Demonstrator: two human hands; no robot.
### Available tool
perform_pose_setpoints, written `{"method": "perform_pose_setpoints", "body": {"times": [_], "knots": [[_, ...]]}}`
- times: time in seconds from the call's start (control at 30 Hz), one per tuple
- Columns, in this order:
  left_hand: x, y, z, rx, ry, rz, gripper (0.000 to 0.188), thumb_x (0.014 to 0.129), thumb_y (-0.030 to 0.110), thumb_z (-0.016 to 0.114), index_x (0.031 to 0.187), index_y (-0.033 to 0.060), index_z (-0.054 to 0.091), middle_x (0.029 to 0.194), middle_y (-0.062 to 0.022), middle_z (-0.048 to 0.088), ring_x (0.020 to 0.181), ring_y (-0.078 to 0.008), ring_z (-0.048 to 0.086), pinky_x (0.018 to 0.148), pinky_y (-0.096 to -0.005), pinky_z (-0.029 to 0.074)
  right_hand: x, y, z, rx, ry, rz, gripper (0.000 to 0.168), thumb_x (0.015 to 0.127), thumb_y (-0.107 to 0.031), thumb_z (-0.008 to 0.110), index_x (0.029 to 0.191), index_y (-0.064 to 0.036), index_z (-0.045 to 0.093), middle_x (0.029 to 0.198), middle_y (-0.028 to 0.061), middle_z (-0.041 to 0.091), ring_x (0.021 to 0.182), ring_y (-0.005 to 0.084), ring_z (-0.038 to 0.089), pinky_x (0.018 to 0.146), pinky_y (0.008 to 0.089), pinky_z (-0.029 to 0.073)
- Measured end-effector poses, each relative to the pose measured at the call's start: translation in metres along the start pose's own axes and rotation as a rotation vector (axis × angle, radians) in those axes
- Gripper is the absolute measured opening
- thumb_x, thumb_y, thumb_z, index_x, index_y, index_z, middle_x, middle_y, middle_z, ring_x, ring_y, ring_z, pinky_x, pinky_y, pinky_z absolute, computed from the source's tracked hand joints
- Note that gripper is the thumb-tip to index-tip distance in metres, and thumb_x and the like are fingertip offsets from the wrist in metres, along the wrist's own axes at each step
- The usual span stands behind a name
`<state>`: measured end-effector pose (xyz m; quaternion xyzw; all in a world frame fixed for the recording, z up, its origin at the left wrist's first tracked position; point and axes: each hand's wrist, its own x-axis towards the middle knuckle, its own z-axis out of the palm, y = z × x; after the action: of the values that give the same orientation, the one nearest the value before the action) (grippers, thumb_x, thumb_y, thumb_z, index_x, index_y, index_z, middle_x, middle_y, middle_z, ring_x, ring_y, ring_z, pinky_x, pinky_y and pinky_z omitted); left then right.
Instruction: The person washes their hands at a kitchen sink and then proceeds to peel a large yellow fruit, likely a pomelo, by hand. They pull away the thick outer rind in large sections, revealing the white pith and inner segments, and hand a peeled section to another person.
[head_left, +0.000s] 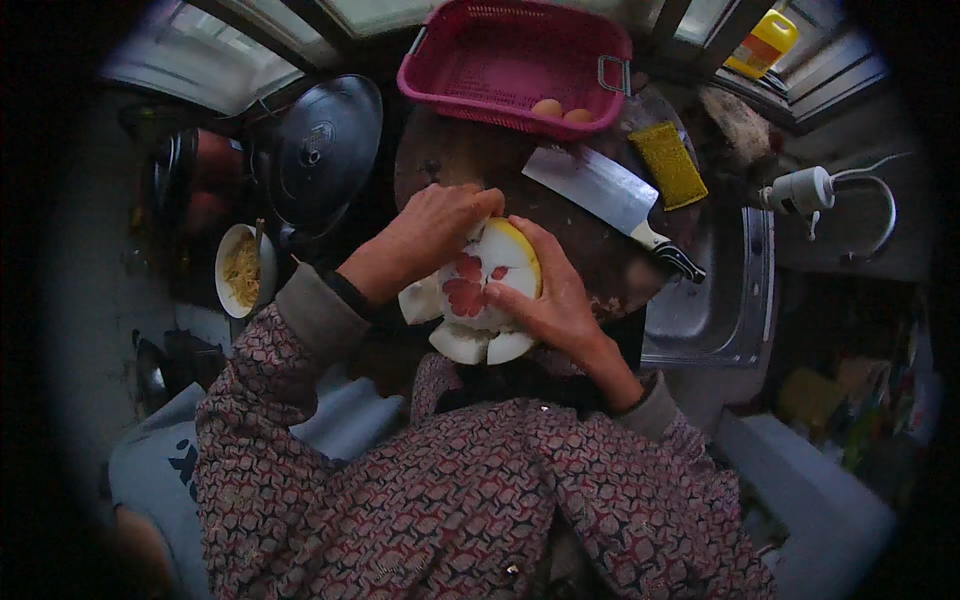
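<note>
A pomelo (466, 294) with thick white pith and patches of red flesh is held up in front of my chest. Several flaps of rind (459, 343) splay out along its lower and left sides, and yellow skin shows at its upper right edge. My right hand (551, 289) grips the fruit from the right, with the thumb across its pale face. My left hand (442, 232) is closed on the rind at the upper left; its fingertips are partly hidden. Beyond the hands, a cleaver (596, 187) with a black-and-white handle lies on a round dark board (480, 157).
A pink plastic basket (442, 94) holding eggs (547, 109) stands behind. A yellow scouring sponge (669, 165) lies near the cleaver, whose handle overhangs a steel sink (694, 322). Leftward are a dark pan lid (326, 150) and a bowl of noodle-like food (244, 274). Another person's sleeve (146, 457) shows lower left.
</note>
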<state>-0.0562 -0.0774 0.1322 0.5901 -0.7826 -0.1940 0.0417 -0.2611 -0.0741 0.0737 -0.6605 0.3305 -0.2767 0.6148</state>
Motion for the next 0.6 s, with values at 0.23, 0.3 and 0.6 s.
{"method": "perform_pose_setpoints", "body": {"times": [0.23, 0.3, 0.6], "knots": [[0.01, -0.016, 0.009, -0.003, -0.002, -0.082, 0.032, 0.075, -0.003, 0.065, 0.104, 0.0081, 0.057, 0.099, -0.0138, 0.066, 0.094, -0.0376, 0.065, 0.076, -0.0445, 0.053, 0.005, -0.009, 0.002, -0.059, 0.002, 0.01, 0.071, 0.082, -0.032, 0.072, 0.139, -0.005, 0.041, 0.138, 0.0196, 0.046, 0.126, 0.0362, 0.047, 0.108, 0.0428, 0.037], [0.009, -0.021, 0.016, 0.004, 0.04, -0.107, 0.031, 0.076, -0.004, 0.064, 0.104, 0.0079, 0.056, 0.099, -0.0144, 0.065, 0.093, -0.0379, 0.064, 0.076, -0.0447, 0.053, 0.004, -0.007, 0.005, -0.128, 0.022, -0.063, 0.07, 0.082, -0.033, 0.071, 0.14, -0.007, 0.042, 0.139, 0.0202, 0.045, 0.128, 0.0378, 0.045, 0.109, 0.0438, 0.036], [-0.006, -0.036, 0.031, -0.076, 0.187, -0.09, 0.032, 0.075, 0.007, 0.073, 0.101, 0.0055, 0.055, 0.096, -0.0148, 0.065, 0.089, -0.0361, 0.065, 0.074, -0.0413, 0.054, -0.01, -0.004, 0.013, -0.183, 0.065, -0.082, 0.068, 0.082, -0.034, 0.07, 0.141, -0.013, 0.043, 0.144, 0.021, 0.041, 0.133, 0.0387, 0.04, 0.111, 0.0449, 0.033]]}}
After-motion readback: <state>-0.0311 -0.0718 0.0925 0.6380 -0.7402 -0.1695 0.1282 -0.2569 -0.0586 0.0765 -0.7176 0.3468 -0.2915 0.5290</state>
